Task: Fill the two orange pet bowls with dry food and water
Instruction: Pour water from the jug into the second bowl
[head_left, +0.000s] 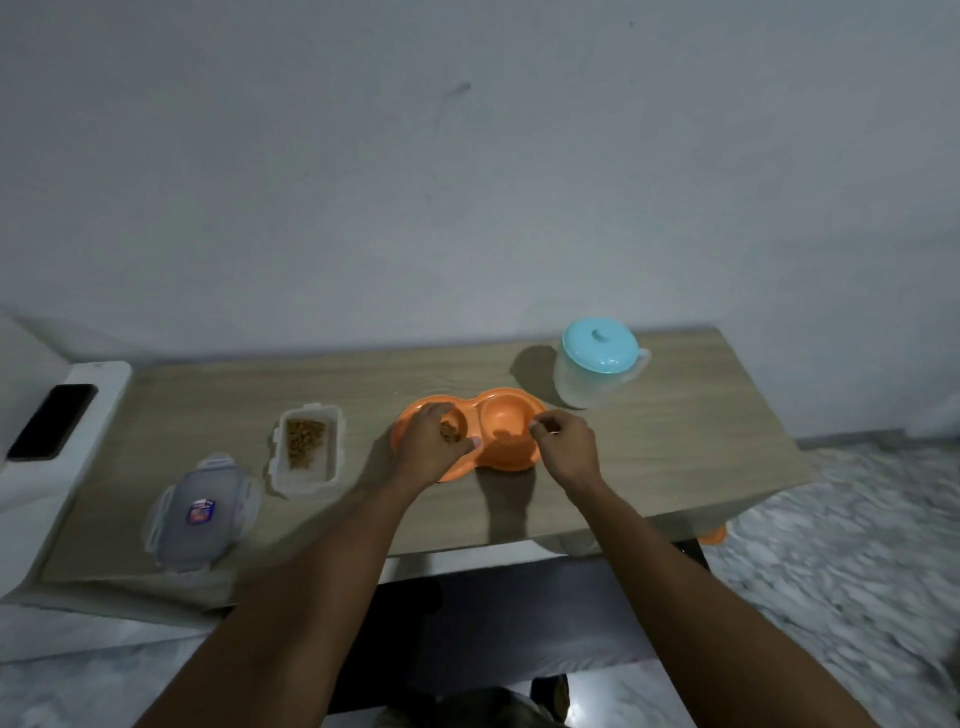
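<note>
Head view looks down on a wooden table (649, 467) set against a pale wall. The orange double pet bowl (511, 457) lies near the middle of it, its two round wells side by side. The left hand (431, 447) hovers over the left well, fingers curled down around a small clump of brown dry food (448, 431); the hand hides most of that well, so I cannot tell how much food already lies in it. The right hand (563, 447) is at the bowl's right edge, thumb and fingertips pinched together on something small and dark that is too blurred to make out. The right well (506, 415) looks empty and dry. Left of the bowl stands an open clear container (306, 449) with more dry food in it, and its lid (200, 512) lies flat beside it, nearer the table's front edge. A clear jug (595, 371) with a light blue lid stands just behind the bowl's right end.
</note>
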